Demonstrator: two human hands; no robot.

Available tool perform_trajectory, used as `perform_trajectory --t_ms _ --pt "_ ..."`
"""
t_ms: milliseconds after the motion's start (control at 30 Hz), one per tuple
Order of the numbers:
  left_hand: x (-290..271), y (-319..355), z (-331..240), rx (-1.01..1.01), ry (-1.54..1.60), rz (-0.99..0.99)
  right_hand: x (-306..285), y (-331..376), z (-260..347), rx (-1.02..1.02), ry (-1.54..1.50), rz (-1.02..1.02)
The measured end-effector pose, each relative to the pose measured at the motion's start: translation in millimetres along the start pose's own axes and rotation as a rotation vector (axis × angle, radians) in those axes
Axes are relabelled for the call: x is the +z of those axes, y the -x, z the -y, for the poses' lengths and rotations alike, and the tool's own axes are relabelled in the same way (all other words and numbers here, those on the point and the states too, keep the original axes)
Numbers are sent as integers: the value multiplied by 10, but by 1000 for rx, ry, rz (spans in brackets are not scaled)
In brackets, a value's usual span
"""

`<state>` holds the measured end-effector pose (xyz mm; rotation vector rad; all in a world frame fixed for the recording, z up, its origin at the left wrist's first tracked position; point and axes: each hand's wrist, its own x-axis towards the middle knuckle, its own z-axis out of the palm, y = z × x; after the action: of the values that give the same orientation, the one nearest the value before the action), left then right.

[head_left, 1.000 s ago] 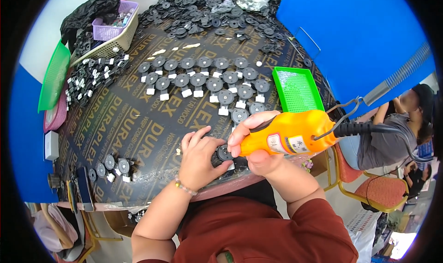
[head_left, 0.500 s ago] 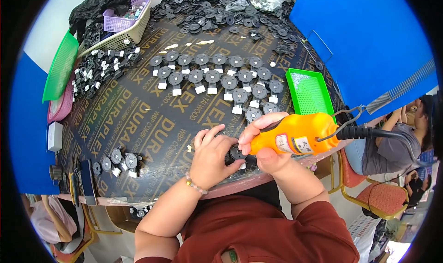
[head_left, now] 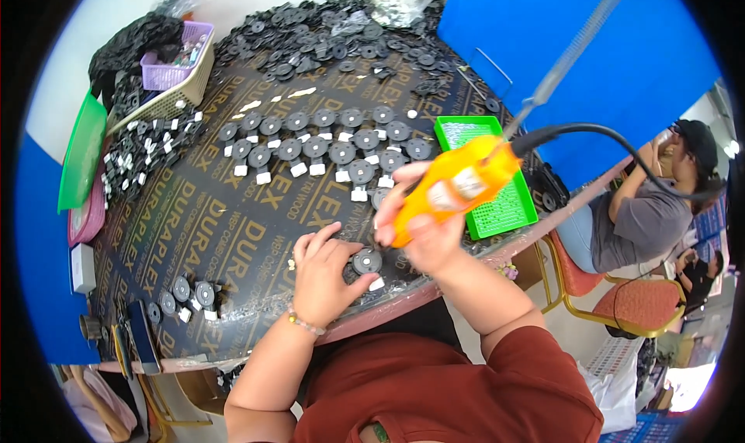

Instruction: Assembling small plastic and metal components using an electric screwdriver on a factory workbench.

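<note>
My right hand grips an orange electric screwdriver, tilted with its tip down toward a round black part with a white tab near the table's front edge. A black cable and a spring cord run up from the tool's back end. My left hand rests on the table beside that part, fingers touching its left side. Two rows of like black round parts with white tabs lie across the table's middle.
A green tray of small screws sits right of my right hand. A big heap of black parts lies at the back, a basket and green lids at back left, several finished parts at front left. Another person sits at right.
The screwdriver has tipped from nearly level to steeply slanted, tip down on the part. My left hand has slid closer to the table's front edge with the part.
</note>
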<state>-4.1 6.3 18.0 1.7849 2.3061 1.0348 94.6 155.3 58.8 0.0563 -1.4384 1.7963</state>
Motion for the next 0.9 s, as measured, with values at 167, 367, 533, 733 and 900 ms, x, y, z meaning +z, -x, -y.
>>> perform_trajectory --t_ms 167,367,533,733,900 --pt "14 -11 -12 25 -12 -20 -939 -236 542 -264 428 -286" --pt "15 -48 -66 18 -35 6 -1838 -287 588 -242 594 -465" --pt "40 -31 -33 11 -59 -23 -1928 -228 523 -252 612 -465" --pt "51 -32 -30 17 -64 -20 -1927 -203 506 -285 607 -484" --pt "42 -40 -38 15 -67 -17 -1921 -229 525 -272 626 -510"
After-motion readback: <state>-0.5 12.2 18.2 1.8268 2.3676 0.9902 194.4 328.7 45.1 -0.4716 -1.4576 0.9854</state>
